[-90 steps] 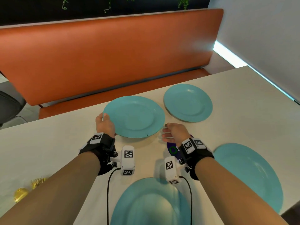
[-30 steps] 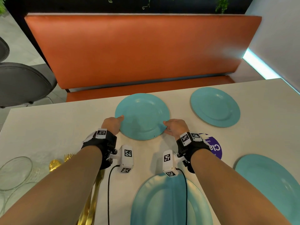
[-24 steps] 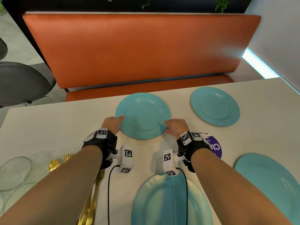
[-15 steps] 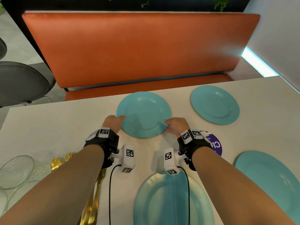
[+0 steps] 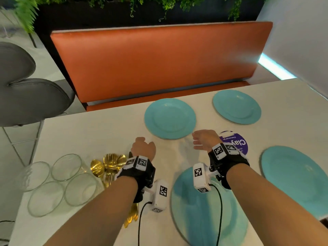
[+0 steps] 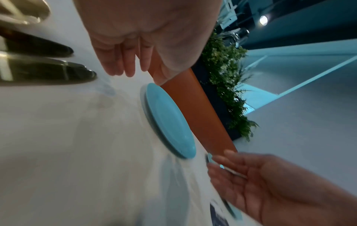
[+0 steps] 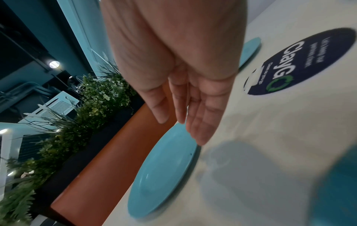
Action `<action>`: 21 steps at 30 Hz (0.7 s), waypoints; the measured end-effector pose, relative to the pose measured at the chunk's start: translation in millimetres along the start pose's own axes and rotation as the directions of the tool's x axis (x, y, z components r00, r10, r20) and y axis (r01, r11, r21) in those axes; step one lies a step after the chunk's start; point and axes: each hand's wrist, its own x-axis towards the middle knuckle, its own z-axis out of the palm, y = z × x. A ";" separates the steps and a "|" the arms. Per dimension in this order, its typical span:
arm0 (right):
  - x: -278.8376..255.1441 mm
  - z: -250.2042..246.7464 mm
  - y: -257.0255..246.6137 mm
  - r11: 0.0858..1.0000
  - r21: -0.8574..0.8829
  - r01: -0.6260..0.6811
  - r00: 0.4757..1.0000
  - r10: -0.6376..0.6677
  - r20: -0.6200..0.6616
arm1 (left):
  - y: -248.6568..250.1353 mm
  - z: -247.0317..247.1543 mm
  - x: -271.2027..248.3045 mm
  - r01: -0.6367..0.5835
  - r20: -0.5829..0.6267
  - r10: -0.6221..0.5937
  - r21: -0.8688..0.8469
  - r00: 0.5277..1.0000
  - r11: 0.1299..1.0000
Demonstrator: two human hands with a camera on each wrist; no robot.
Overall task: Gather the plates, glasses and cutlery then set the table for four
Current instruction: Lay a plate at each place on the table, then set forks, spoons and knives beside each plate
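Several teal plates lie on the white table (image 5: 88,132): a far plate (image 5: 170,118) (image 6: 170,122) (image 7: 164,168), one at the far right (image 5: 237,106), one at the right (image 5: 292,174) and a near one (image 5: 204,213) under my wrists. My left hand (image 5: 142,147) (image 6: 131,67) hovers left of the far plate, fingers relaxed, holding nothing. My right hand (image 5: 202,140) (image 7: 185,122) hovers just right of that plate's near rim, fingers straight, empty. Several clear glasses (image 5: 65,167) and gold cutlery (image 5: 108,165) lie at the left.
A round purple sticker (image 5: 236,142) (image 7: 301,61) marks the table under my right wrist. An orange bench (image 5: 156,63) runs along the far side, with plants (image 5: 159,4) above it. A grey chair (image 5: 26,100) stands at the left end.
Both hands have let go of the far plate and drawn back toward me; the left hand has shifted left toward the cutlery. The view has swung left, showing the glasses fully.
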 end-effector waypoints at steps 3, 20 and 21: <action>-34.1 9.7 17.8 0.999 -0.039 0.013 1.000 -0.012 0.015 | -18.9 -8.3 -31.4 -0.065 0.018 0.063 0.244 0.998 0.967; -126.0 50.5 89.3 0.947 -0.321 -0.023 0.996 0.049 0.072 | -110.8 -3.4 -82.1 0.151 -0.138 -0.091 0.527 0.986 0.836; -127.1 51.1 88.6 0.942 -0.335 -0.024 0.995 0.054 0.080 | -113.8 -3.6 -81.3 0.171 -0.150 -0.108 0.520 0.983 0.837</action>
